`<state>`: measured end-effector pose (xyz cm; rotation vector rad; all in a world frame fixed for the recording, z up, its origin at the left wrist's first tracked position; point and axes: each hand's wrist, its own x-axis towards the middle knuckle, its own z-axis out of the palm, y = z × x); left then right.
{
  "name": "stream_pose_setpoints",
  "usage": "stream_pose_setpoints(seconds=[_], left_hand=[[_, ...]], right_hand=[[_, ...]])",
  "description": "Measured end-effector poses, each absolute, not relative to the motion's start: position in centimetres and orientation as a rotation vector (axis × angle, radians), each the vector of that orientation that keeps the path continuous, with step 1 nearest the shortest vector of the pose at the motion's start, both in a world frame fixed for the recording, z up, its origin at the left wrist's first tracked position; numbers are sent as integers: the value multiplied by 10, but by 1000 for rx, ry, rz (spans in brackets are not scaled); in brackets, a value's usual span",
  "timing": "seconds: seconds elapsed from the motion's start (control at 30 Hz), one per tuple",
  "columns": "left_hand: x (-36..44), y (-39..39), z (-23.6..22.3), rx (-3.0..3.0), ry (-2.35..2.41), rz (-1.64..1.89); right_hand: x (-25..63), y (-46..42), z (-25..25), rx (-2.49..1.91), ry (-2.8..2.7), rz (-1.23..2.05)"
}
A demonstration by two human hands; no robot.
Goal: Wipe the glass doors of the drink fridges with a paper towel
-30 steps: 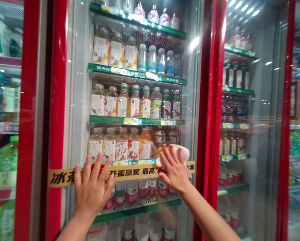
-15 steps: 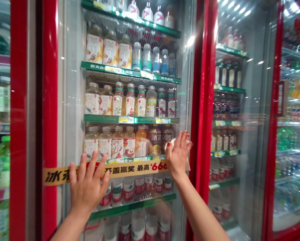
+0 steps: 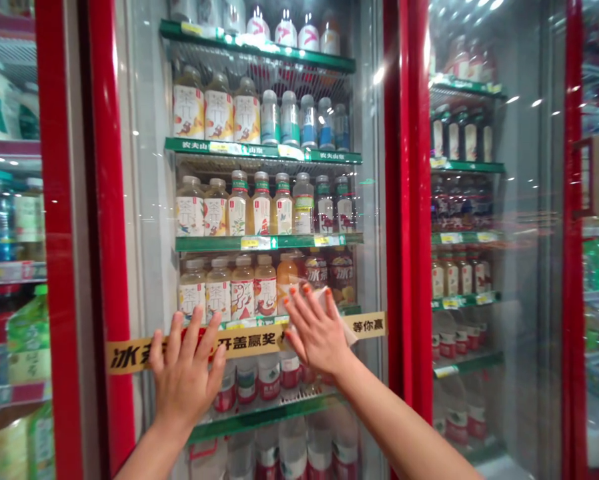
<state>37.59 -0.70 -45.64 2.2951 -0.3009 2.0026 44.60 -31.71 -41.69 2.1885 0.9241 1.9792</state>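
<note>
My left hand (image 3: pixel 182 377) rests with its fingers spread on the glass door (image 3: pixel 147 220) of a drinks fridge, over the left part of a yellow printed strip (image 3: pixel 249 341). Under my right hand (image 3: pixel 322 333), a white cloth (image 3: pixel 350 331) is pressed flat against the same glass. This hand's fingers are stretched out and point up and left, covering part of the strip's lettering. Whether the cloth is fabric or paper I cannot tell. Behind the glass, bottles (image 3: pixel 249 287) of tea and juice stand in rows.
A red door frame (image 3: pixel 110 267) runs up the left side, and a red post (image 3: pixel 414 267) up the right. Further right, a second glass-fronted fridge holds more bottles (image 3: pixel 454 273). At far left stands a shelf with green drink bottles (image 3: pixel 29 333).
My right hand has slid left across the glass with the cloth, from the door's right edge onto the strip. My left hand stays on the glass. The view has shifted slightly.
</note>
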Motion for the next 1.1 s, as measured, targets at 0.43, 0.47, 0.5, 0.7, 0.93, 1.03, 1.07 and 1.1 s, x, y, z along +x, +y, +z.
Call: stream_pose_setpoints(seconds=[0.43,0.47,0.5,0.7,0.93,1.03,1.07,1.1], left_hand=[[380,7,-428,2375,-345,2074],[379,7,-429,2370,-348,2065],[378,8,-429,2363,-349,2052],[375,12,-414,2336,-382,2202],[381,7,-401,2422,-413,2164],[380,5,-400,2410,-432,2173],[379,4,-398,2381,-435,2195],[379,3,-395,2340,-444,2225]], right_hand=[[447,-325,-393,2316,875,1983],[445,-333,-397,2243,1035,1870],[445,-344,-398,2186,1140,1793],[458,-370,-361,2432,489,2311],[446,-314,-388,2161,1347,1779],[451,-323,-358,2363,819,2073],[452,-320,-346,2438,591,2177],[450,-312,-337,2478,438,2234]])
